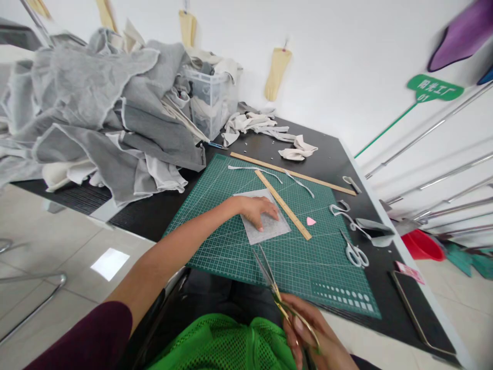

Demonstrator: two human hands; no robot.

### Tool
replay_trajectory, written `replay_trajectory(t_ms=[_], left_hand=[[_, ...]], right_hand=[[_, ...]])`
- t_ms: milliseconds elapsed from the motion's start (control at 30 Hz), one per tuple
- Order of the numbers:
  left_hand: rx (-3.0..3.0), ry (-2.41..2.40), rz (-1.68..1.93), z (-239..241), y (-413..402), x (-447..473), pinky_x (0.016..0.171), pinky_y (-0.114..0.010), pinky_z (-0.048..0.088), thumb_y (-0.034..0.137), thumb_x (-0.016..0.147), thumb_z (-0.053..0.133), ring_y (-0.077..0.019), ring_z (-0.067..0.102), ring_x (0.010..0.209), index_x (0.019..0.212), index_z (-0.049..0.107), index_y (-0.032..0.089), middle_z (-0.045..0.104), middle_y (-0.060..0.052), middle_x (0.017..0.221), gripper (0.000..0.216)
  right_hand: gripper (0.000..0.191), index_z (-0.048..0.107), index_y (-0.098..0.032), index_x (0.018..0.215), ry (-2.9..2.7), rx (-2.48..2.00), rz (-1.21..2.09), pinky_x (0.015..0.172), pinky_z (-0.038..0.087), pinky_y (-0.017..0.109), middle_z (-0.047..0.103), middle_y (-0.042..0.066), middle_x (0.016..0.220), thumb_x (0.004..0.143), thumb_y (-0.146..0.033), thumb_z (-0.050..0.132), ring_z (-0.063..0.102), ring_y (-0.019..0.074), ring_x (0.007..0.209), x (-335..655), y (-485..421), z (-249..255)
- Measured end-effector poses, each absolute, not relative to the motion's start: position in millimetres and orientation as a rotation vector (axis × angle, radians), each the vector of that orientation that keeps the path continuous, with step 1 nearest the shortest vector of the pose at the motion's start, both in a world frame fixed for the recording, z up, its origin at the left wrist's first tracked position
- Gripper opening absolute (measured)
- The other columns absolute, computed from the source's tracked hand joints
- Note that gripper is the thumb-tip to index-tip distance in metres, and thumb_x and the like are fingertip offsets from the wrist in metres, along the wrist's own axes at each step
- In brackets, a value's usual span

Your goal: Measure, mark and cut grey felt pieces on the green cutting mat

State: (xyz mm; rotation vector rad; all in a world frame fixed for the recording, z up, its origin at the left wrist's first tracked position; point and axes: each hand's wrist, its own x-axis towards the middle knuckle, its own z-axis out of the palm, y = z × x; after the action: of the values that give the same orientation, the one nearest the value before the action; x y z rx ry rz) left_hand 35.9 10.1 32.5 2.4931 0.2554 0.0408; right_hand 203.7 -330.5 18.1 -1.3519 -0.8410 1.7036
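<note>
My left hand (260, 211) rests with fingers spread on a pale grey square of fabric (265, 234). That piece lies flat on a green cutting mat (208, 205) marked with a grid. My right hand (308, 329) grips gold-handled scissors (276, 295) near the front edge of the mat. Their blades are parted slightly and point toward the fabric, just short of its near edge. A short wooden ruler (283, 204) lies slantwise beside the fabric on its right. Farther right is a small pink piece of tailor's chalk (310, 221).
A long wooden ruler (292, 172) crosses the mat's far side. White-handled scissors (356, 255), fabric strips and a phone (423, 311) lie at right. Heaped grey cloth (88, 103) covers the table's left, beside a clear plastic bin (211, 103). White scraps (254, 123) lie behind.
</note>
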Motion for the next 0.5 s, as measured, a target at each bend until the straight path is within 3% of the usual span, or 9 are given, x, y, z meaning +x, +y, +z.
replay_trajectory(t_ms=[200,500], left_hand=[[2.522,0.197,0.091,29.3,5.1,37.4,0.12,-0.042,0.024,0.038,0.074,0.072,-0.0242,0.038,0.141,0.124,0.068,0.04,0.052,0.007,0.146,0.05],[2.436,0.042,0.092,21.5,-6.4,49.6,0.12,-0.039,0.023,0.037,0.072,0.075,-0.0242,0.04,0.138,0.117,0.071,0.041,0.056,0.007,0.14,0.046]], right_hand=[[0.054,0.064,-0.027,0.128,-0.8,-1.402,1.673,0.04,0.039,0.023,0.057,-0.001,0.065,0.082,-0.055,0.073,0.049,0.0134,0.049,190.1,-338.3,12.5],[0.048,0.062,-0.027,0.123,-0.871,-1.467,1.643,0.042,0.04,0.023,0.053,-0.004,0.064,0.084,-0.055,0.071,0.045,0.011,0.047,180.5,-328.2,8.4]])
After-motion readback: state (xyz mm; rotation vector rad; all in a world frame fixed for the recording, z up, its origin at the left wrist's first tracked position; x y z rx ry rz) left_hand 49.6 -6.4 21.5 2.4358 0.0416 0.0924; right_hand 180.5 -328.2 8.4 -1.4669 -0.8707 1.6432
